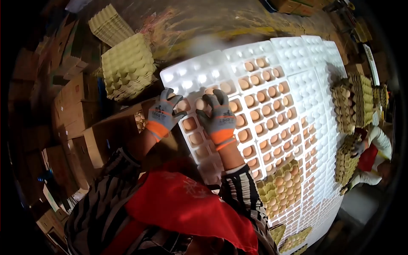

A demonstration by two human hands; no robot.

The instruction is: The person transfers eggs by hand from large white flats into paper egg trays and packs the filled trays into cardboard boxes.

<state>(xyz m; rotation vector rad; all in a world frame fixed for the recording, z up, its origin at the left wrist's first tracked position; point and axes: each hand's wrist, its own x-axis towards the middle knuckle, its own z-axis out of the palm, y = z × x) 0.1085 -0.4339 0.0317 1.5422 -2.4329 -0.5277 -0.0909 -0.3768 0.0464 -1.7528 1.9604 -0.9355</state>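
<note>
My left hand (163, 114), in a grey glove with an orange cuff, is at the near left edge of a white foam egg tray (193, 70). Its thumb and fingers close about a brown egg (182, 105) at the tray's edge. My right hand (219, 115), gloved alike, reaches over the same tray. Between its thumb and curled fingers is another egg (200, 104). One more egg (209, 91) shows just beyond its fingertips. Below my hands, a row of eggs (196, 138) sits in the tray's cups. The palms of both hands are hidden.
Foam trays, many filled with eggs (266, 110), spread to the right. A pulp tray of eggs (280, 187) lies on them. Stacked pulp trays (127, 63) and cardboard boxes (74, 106) stand left. At right, a co-worker's hand (359, 148) touches pulp trays (347, 159).
</note>
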